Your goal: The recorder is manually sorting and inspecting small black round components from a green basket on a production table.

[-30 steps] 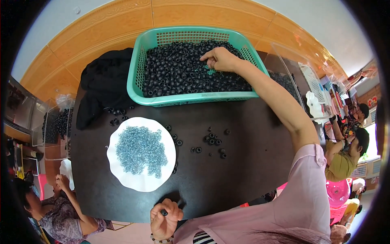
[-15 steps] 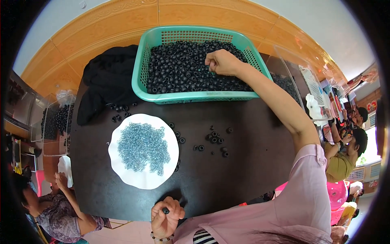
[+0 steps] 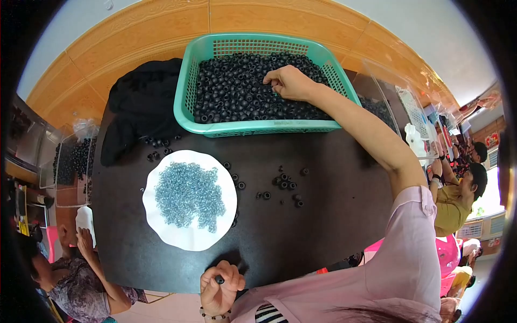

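Right hand (image 3: pixel 291 82) reaching into the green basket (image 3: pixel 188 91) at the far edge of the dark table (image 3: pixel 323 226), fingers curled narrow, tips buried among the black beads (image 3: pixel 231 91); whether any bead is pinched cannot be told. Left hand (image 3: pixel 219 288) at the near edge, closed around one black ring (image 3: pixel 219 280) held between fingertips. White plate (image 3: pixel 161 231) of small bluish rings just beyond

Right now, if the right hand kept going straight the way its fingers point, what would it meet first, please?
The right hand points left across the teal basket. It would likely meet more of the black rings heaped inside, which its fingertips already touch, before the basket's left wall.
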Demonstrator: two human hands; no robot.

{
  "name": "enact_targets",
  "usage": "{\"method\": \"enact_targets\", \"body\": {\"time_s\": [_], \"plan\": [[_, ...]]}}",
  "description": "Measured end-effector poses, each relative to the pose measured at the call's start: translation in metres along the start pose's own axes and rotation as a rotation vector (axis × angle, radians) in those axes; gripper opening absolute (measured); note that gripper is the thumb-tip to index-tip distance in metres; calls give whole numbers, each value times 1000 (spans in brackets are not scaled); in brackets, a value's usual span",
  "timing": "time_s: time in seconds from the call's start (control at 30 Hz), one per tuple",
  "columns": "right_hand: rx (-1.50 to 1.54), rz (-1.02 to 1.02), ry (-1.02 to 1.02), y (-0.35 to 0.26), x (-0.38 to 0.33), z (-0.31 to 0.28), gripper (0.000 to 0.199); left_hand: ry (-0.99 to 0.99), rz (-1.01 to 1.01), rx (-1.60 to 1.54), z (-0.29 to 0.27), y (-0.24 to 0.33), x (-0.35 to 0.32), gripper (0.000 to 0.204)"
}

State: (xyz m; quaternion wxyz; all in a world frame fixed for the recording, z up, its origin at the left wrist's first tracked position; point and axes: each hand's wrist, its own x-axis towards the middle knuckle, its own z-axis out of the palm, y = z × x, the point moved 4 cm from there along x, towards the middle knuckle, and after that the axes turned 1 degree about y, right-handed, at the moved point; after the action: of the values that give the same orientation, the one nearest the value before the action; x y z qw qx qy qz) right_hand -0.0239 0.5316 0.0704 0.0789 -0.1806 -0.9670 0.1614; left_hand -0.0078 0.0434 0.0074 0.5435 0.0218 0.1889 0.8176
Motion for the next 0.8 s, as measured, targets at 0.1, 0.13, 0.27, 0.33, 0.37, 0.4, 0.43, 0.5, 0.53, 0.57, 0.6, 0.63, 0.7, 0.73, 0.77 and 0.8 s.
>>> {"method": "enact_targets", "body": {"time_s": [0.1,0.13,0.27,0.33,0.37,0.4,0.43,0.5,0.53,0.57,0.6,0.63,0.7,0.73,0.77,0.8], "plan": [[-20,-5,12,-1,-1,1,27,-8,-1,3,1,0,1,32],[-16,6,19,0,-1,1,27,-13,-3,-1,1,0,1,32],[-19,-13,38,-6,-2,3,32,-8,-3,-2,-1,0,0,32],[-32,-56,68,-5,0,5,33,-8,-1,-5,0,0,1,31],[-45,-100,97,-5,0,6,35,-8,-2,-4,0,0,1,31],[-43,-101,97,-6,2,6,35,-14,-2,1,0,0,1,31],[-1,-73,79,-5,3,7,36,-20,-1,6,0,0,2,31],[42,-44,61,-2,4,9,37,-21,2,3,1,-1,2,31],[62,-59,67,-2,4,10,38,-24,4,0,2,-1,2,31],[83,-73,72,0,5,10,39,-24,3,0,5,0,2,31],[85,-73,71,-1,6,10,39,14,-13,44,8,1,2,30],[92,-40,36,0,8,11,39,53,-30,88,9,1,2,30],[99,-6,1,1,9,12,39,52,-31,86,10,1,2,30],[119,-8,15,2,9,12,37,48,-34,85,10,1,3,30],[139,-11,29,3,8,11,35,47,-35,84,10,1,3,30],[139,-9,29,3,8,11,35,46,-38,87,9,1,3,30]]}}
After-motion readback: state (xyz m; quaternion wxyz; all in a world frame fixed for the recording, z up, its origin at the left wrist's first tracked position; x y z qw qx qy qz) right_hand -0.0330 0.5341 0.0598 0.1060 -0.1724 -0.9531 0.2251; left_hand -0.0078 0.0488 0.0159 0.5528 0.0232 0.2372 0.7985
